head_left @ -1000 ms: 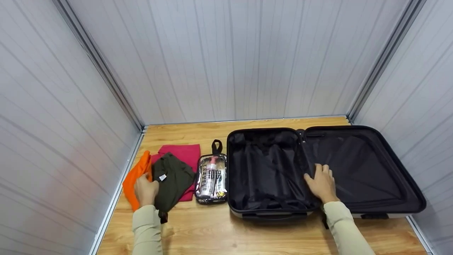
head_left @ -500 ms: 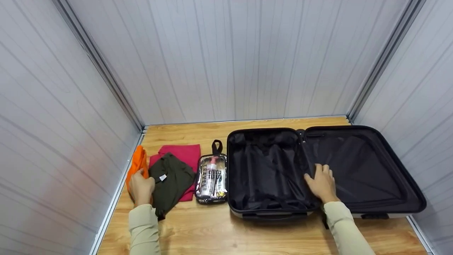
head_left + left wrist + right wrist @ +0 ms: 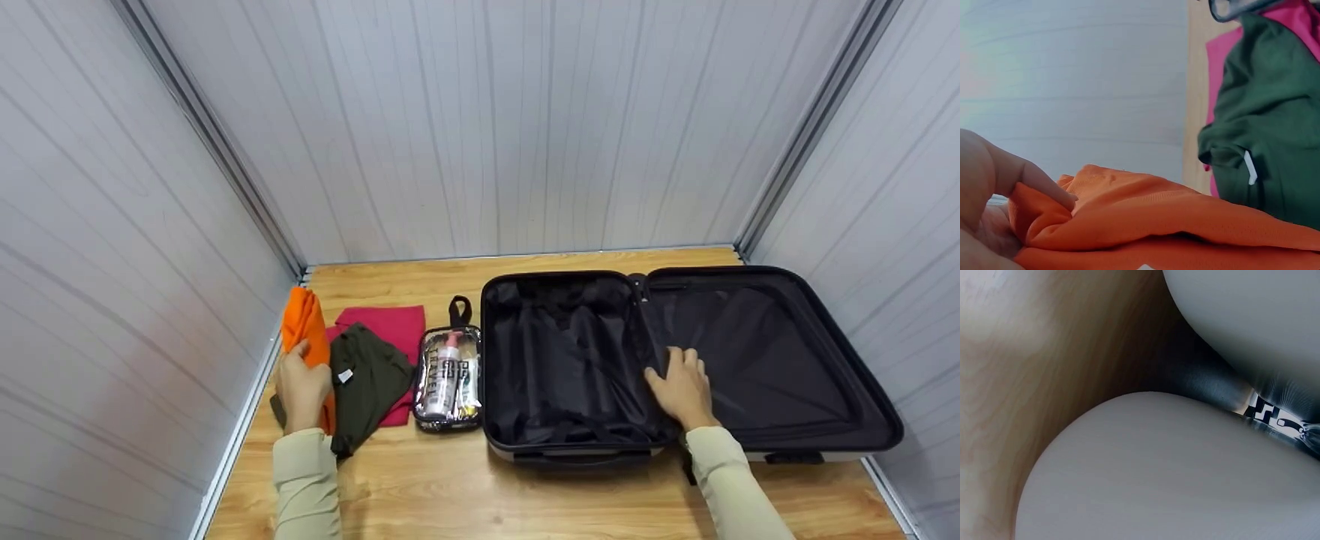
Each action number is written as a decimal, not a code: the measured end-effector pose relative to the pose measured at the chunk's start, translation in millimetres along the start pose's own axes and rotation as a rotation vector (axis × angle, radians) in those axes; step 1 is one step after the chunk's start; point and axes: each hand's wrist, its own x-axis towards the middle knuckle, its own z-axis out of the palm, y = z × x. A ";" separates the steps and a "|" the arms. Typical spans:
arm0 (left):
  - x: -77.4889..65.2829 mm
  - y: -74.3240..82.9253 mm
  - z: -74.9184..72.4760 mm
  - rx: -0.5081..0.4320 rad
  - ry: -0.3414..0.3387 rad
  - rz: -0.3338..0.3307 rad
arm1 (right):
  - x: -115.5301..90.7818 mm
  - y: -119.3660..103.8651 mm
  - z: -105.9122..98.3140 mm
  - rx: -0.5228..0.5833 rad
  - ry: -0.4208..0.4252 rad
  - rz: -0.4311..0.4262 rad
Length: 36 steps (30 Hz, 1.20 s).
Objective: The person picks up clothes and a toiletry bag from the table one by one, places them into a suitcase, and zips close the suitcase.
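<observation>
My left hand [image 3: 304, 386] grips a folded orange garment [image 3: 306, 324] at the left, by the wall. In the left wrist view, fingers and thumb pinch a fold of the orange garment [image 3: 1145, 208]. Right beside it lies a dark green garment [image 3: 371, 375] with a white label, on top of a crimson garment [image 3: 401, 322]. My right hand [image 3: 684, 388] rests on the middle edge of an open black-lined suitcase [image 3: 570, 360], between its two halves. In the right wrist view that hand is hidden; pale curved suitcase shells [image 3: 1174, 472] fill much of it.
A clear toiletry pouch [image 3: 448, 379] with a pump bottle inside stands between the clothes and the suitcase. The suitcase's right half [image 3: 772, 360] lies flat near the right wall [image 3: 885, 187]. Panel walls bound the wooden floor [image 3: 420, 495] on three sides.
My left hand has lifted and turned the orange garment, which now stands more upright and partly covers the green garment's left edge. The right hand and suitcase have stayed put.
</observation>
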 end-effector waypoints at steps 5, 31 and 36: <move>-1.7 7.5 0.2 -0.025 -0.006 0.018 | 0.2 -0.1 0.1 0.005 0.000 0.004; -11.4 36.0 10.7 -0.168 -0.021 0.057 | 0.3 -0.2 -1.2 0.006 -0.009 -0.007; -13.9 42.8 9.5 -0.209 -0.019 0.077 | 0.4 -0.7 -1.1 0.003 0.003 -0.007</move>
